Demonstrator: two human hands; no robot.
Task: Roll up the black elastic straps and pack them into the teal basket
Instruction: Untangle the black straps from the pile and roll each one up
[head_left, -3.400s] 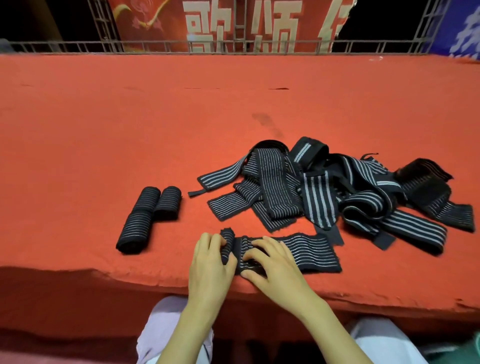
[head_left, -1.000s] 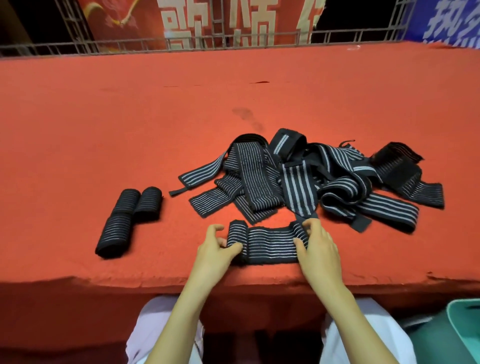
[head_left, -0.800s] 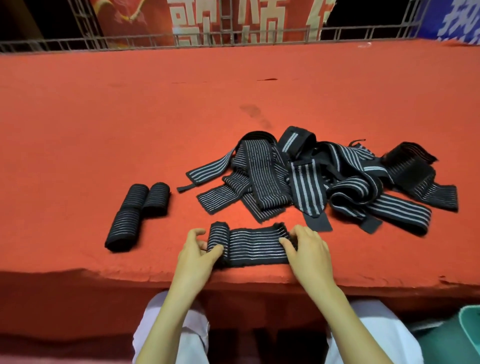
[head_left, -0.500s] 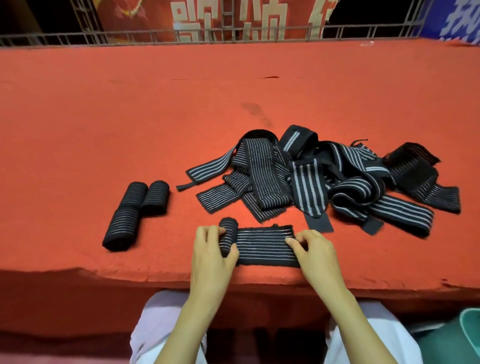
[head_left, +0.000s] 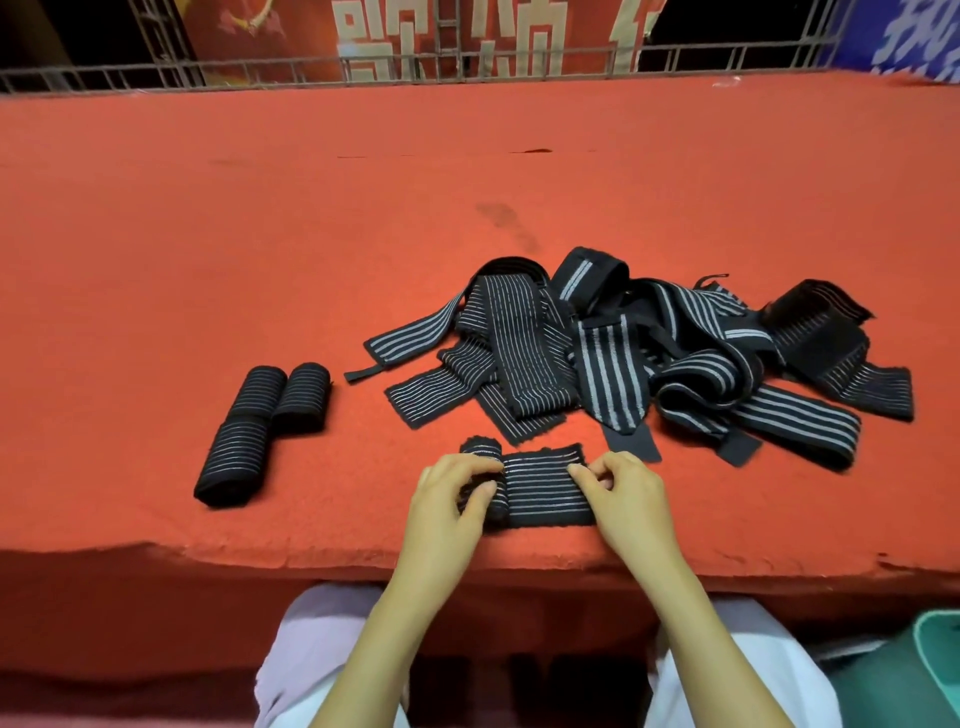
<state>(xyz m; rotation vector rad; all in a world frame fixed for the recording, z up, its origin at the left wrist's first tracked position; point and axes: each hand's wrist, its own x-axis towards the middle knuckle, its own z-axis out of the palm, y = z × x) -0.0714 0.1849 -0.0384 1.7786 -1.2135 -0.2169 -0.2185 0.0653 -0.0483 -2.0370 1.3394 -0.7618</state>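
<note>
A black elastic strap with thin grey stripes (head_left: 543, 486) lies flat near the front edge of the red table (head_left: 260, 234). Its left end is wound into a small roll. My left hand (head_left: 449, 499) curls round that roll. My right hand (head_left: 626, 493) pinches the strap's right end with curled fingers. Behind them lies a loose pile of unrolled straps (head_left: 623, 358). Three finished rolls (head_left: 262, 431) sit together at the left. A corner of the teal basket (head_left: 935, 644) shows at the bottom right, below the table.
A metal railing (head_left: 467, 67) runs along the table's far edge, with red and blue banners behind it. My knees in pale trousers (head_left: 322, 654) are under the front edge. Bare red cloth spreads to the left and beyond the pile.
The roll under my left hand has grown and moved right along the strap, so the flat part is shorter. My right hand stays at the strap's right end.
</note>
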